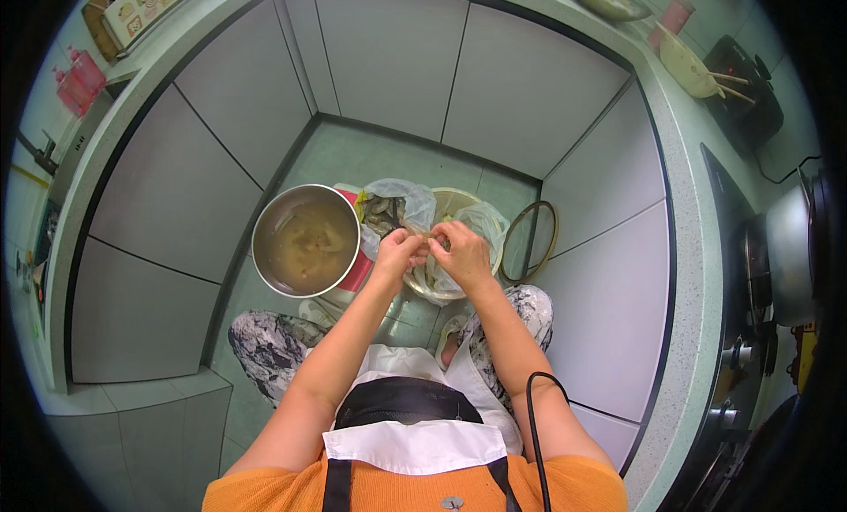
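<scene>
My left hand (400, 253) and my right hand (461, 252) meet fingertip to fingertip, both closed in a pinch on a small, pale piece that looks like a shrimp, mostly hidden by the fingers. Below them stands a round waste bin (430, 296) lined with a clear plastic bag (485, 223). Just beyond my left hand, an open plastic bag (401, 191) holds several greyish shrimp (381, 214). Left of it is a large steel bowl (262, 239) of cloudy brownish water, with pale pieces in it.
A red and white object (360, 269) sits between bowl and bin. A round hoop-like ring (553, 234) leans at the right cabinet (609, 239). My knees flank the bin. Cabinets and a counter (675, 194) surround me; a stove (728, 247) is at right. A black cable (532, 424) crosses my right arm.
</scene>
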A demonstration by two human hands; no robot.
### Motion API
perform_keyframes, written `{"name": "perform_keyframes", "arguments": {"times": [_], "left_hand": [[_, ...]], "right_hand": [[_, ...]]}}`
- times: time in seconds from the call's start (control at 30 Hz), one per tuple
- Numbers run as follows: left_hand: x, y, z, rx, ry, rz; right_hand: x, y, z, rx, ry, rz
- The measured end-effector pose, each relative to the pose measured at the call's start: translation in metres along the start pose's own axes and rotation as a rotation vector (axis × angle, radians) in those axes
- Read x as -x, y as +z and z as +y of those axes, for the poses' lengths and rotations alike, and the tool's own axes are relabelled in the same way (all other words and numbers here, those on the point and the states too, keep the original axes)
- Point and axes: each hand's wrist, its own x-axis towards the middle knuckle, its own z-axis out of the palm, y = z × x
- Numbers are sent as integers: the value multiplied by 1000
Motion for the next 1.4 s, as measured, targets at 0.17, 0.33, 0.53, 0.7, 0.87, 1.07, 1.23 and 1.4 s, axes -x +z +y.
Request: {"name": "perform_keyframes", "arguments": {"times": [0.17,0.33,0.53,0.7,0.87,1.07,1.23,1.4], "left_hand": [[1,2,2,4,15,2],[7,10,4,66,14,52],[0,-2,-2,147,-36,13],[1,-5,1,210,-66,-24],[3,-5,7,261,-68,-34],[1,-11,7,175,-24,-23],[2,-11,6,219,-3,-71],[4,-7,9,261,-85,-95]], "right_hand": [[2,5,5,76,-50,42],[3,8,6,173,-92,59],[3,4,7,69,-90,92],[3,4,15,30,-16,87],[4,-2,21,-44,48,40],[7,-8,33,85,118,-116],[11,-6,43,74,42,-91],[5,-15,30,53,202,-183]]}}
